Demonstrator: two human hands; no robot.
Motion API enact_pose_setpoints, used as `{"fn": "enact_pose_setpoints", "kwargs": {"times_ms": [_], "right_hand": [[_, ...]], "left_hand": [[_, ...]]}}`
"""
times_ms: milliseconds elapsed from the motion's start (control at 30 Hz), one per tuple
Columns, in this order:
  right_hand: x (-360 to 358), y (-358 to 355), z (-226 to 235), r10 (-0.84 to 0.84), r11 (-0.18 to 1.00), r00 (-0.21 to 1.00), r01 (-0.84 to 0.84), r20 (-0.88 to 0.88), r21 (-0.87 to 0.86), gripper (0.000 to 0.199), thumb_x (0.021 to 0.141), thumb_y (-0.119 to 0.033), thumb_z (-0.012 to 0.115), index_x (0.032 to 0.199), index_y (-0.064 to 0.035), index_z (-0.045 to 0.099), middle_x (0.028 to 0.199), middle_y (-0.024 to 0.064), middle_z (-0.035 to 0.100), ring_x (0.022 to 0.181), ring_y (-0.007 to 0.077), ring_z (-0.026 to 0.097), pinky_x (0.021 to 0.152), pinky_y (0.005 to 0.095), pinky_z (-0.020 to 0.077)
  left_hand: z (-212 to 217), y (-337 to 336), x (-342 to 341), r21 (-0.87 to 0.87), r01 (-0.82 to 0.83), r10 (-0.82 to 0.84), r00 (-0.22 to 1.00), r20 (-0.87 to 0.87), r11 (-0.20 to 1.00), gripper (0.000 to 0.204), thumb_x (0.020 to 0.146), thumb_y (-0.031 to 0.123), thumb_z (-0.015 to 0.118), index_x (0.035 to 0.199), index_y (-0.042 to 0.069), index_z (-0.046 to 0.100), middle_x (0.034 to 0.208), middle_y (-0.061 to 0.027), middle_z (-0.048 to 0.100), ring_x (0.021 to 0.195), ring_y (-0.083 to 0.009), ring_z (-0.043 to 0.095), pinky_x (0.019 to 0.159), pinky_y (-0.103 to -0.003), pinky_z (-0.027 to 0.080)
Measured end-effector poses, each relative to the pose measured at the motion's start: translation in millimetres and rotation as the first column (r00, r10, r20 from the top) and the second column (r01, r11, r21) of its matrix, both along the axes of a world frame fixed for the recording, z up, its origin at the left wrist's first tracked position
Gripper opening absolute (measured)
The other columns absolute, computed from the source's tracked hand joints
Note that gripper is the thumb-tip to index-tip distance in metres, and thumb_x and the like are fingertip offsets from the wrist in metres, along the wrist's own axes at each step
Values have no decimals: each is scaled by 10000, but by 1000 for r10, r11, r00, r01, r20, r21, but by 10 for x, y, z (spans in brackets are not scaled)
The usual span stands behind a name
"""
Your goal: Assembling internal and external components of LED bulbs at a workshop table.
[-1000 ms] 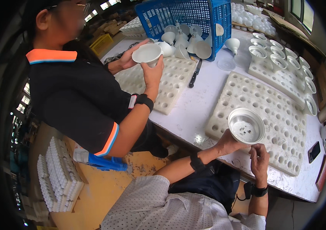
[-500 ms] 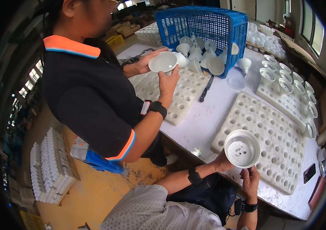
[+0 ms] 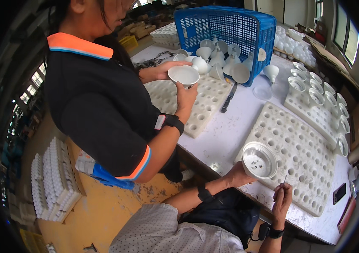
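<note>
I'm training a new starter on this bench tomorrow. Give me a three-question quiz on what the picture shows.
1. True or false: the left hand holds a white lamp housing.
2. What does the right hand pinch? A) a thin pin-like tool B) a knife C) a phone
3. What colour is the basket lying tipped on the table?

Key: 1 true; 2 A; 3 blue.

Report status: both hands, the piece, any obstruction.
Left hand grips white lamp housing. Right hand pinches a thin tool. Co-worker's hand apart, holding another.
</note>
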State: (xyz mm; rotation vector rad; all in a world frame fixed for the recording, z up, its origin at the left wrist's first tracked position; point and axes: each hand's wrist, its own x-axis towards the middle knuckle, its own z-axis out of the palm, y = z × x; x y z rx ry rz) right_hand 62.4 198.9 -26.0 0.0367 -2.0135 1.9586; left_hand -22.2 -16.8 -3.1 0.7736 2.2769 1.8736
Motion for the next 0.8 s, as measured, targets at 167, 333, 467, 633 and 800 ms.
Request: {"fn": "enact_pose_setpoints", "kwargs": {"times_ms": [167,333,467,633,800], "right_hand": [[-14,-51,136,18,991,985,5,170,-131,221,818,-30,499,1039,-34,485,888,31,554,529,13,375,453,149,276],[-43,-210,146,245,864,955,-135,169,-485,452,792,-182,583,1177,35,488,1064,85,581,717,84,553,627,193,442],[-71,-224,65,312,831,927,-162,206,-532,486,826,-164,561,1240,71,459,1109,127,589,969,192,596,854,298,465],[-65,-175,-30,252,841,942,-98,224,-532,374,867,-82,505,1210,66,486,1062,119,610,932,179,603,819,289,476],[-53,-73,-72,227,861,951,-96,210,-500,318,874,-57,483,1169,57,512,1017,100,619,868,152,605,779,266,477]], "left_hand": [[-171,91,154,31,18,-18,1000,-13,999,436,742,227,701,1111,47,553,1040,-135,634,980,-243,613,838,-343,477],[-247,120,194,-243,-32,15,997,-71,970,357,717,221,706,996,58,556,871,-153,653,843,-341,637,731,-392,507],[-262,145,194,-188,-33,-8,978,-210,982,282,714,181,696,943,59,585,831,-153,647,815,-328,642,694,-373,513],[-302,160,183,-134,-47,8,961,-276,990,234,706,147,689,909,66,606,805,-142,645,786,-313,647,668,-361,514],[-384,96,138,-124,-46,6,953,-303,991,234,681,101,701,896,63,616,784,-141,643,745,-305,648,643,-356,512]]}}
